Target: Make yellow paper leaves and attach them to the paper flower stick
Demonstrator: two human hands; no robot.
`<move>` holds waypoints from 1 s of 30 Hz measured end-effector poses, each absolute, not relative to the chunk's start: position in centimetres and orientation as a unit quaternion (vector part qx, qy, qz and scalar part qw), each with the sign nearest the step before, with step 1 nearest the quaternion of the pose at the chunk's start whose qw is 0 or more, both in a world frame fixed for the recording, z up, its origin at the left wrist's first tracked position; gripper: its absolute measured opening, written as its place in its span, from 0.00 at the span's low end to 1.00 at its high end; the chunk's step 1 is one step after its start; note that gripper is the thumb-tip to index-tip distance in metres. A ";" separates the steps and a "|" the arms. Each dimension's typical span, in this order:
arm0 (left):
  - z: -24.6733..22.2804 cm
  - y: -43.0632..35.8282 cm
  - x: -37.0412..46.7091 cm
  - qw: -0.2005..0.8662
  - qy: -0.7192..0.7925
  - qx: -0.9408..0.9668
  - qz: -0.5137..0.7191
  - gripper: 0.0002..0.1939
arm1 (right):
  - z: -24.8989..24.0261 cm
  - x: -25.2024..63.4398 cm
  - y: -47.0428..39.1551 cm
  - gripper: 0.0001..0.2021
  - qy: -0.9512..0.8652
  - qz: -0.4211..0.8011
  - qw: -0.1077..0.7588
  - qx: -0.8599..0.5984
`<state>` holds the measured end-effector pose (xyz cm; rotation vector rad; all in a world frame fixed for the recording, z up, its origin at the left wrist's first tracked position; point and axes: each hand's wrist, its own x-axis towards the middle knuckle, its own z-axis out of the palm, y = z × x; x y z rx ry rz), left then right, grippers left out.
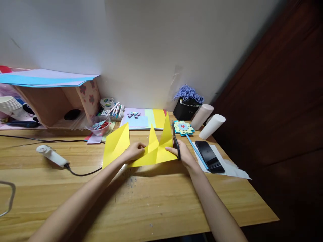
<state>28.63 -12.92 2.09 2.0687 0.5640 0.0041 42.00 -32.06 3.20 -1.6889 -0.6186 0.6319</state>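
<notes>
A creased yellow paper with pointed flaps standing up is held above the wooden table between my hands. My left hand pinches its left part, fingers closed. My right hand has hold of black scissors with the blades pointing away from me; its thumb or a finger presses on the paper's right side. Another folded yellow piece lies to the left of my left hand. Whether the two yellow pieces are joined behind my left hand, I cannot tell.
At right lie a black phone, a blue stick with a paper flower and two white rolls. Colored sheets are at the back. At left are a cardboard box, a plastic bowl and a corded white device.
</notes>
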 end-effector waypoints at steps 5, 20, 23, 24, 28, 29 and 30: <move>1.9 -12.6 28.3 0.526 0.244 0.814 -0.004 0.27 | 0.1 41.1 -28.0 0.21 -0.214 0.218 0.506 -0.807; 4.7 -11.3 23.9 0.452 0.194 0.864 0.109 0.13 | 1.2 42.1 -28.3 0.12 -0.268 0.031 0.198 -0.942; 5.0 -10.7 22.1 0.479 0.193 0.845 0.138 0.14 | 1.4 42.0 -27.7 0.13 -0.281 0.003 0.168 -0.945; 5.0 -10.5 21.5 0.489 0.189 0.839 0.143 0.14 | 1.6 41.8 -27.3 0.13 -0.287 -0.006 0.166 -0.943; 5.5 -9.7 19.9 0.513 0.183 0.826 0.143 0.14 | 3.0 39.9 -25.5 0.21 -0.359 0.133 0.302 -0.873; 5.7 -9.5 19.7 0.514 0.184 0.826 0.142 0.14 | 3.4 39.3 -25.0 0.23 -0.373 0.222 0.358 -0.827; 5.9 -9.3 19.6 0.515 0.184 0.825 0.141 0.14 | 3.8 38.6 -24.5 0.24 -0.380 0.310 0.406 -0.771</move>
